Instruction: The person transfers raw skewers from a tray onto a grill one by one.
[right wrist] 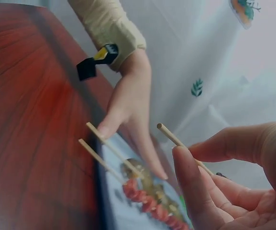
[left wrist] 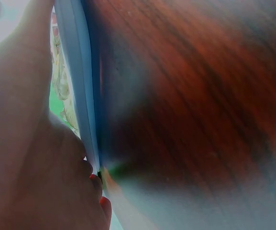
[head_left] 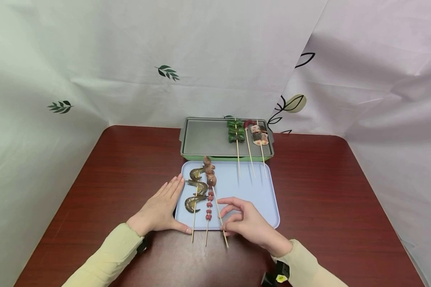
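Note:
My left hand (head_left: pixel 158 211) lies along the left rim of a light blue tray (head_left: pixel 249 195), fingers straight, thumb at the front edge near a shrimp skewer (head_left: pixel 197 188). Between thumb and fingers, my right hand (head_left: pixel 251 224) pinches the stick of a skewer of brown meat chunks (head_left: pixel 210 172); the right wrist view shows the pinched stick (right wrist: pixel 169 134). The chunks appear over the far end of a skewer of small red pieces (head_left: pixel 209 205). Whether they touch it, I cannot tell. Shrimp and red-piece sticks stick out past the tray's front edge.
Behind the tray stands a grey griddle pan (head_left: pixel 204 137) with a green side. On its right part lie a green pepper skewer (head_left: pixel 236 130), a skewer with a dark red curved piece (head_left: pixel 249 124) and a fish-chunk skewer (head_left: pixel 260 138). Their sticks overhang the tray.

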{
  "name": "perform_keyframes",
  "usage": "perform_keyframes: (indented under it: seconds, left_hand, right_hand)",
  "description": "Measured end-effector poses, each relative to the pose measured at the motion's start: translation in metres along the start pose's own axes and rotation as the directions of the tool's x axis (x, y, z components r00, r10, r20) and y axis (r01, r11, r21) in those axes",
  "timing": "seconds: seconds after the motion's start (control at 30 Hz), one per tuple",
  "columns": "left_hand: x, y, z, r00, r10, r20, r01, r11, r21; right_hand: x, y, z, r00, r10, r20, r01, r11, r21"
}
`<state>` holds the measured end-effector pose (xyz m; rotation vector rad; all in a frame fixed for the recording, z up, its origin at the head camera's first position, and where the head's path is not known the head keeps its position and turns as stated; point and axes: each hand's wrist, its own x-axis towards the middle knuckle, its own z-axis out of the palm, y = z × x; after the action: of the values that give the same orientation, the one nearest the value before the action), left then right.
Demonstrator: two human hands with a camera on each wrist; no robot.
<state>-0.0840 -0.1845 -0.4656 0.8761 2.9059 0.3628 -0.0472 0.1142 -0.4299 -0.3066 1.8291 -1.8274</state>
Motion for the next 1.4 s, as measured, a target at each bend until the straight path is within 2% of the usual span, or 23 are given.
perform_keyframes:
  seconds: [0.2,0.4,0.7,0.9,1.07,1.4]
  left_hand:
    - [0.0,0.001,-0.002,1.0,-0.006,0.001,0.006,1.0,0.007]
    - [0.0,0.003,-0.004,1.0,-0.016,0.024,0.016,1.0,0.01]
    - [0.0,0.002,-0.003,1.0,-0.015,0.026,0.015,1.0,0.012]
    - [0.0,0.002,-0.003,0.999,-0.021,0.034,0.021,1.0,0.009]
    - [0.001,0.001,-0.002,0.999,-0.022,0.033,0.022,1.0,0.008]
    - [0.0,0.0,-0.001,0.999,-0.015,0.029,0.015,1.0,0.008]
  right_hand:
    - [0.003,-0.019,-0.003,0.999,-0.052,0.0,0.052,0.998,-0.034]
    - [0.009,-0.041,-0.014,0.993,-0.108,-0.041,0.106,0.993,-0.06]
    - [0.026,-0.079,-0.035,0.977,-0.169,-0.13,0.155,0.981,-0.114]
    - [0.045,-0.093,-0.049,0.966,-0.192,-0.172,0.169,0.976,-0.14]
    - [0.063,-0.096,-0.059,0.966,-0.179,-0.186,0.148,0.974,-0.17]
    - [0.098,-0.08,-0.066,0.978,-0.059,-0.199,0.026,0.987,-0.161]
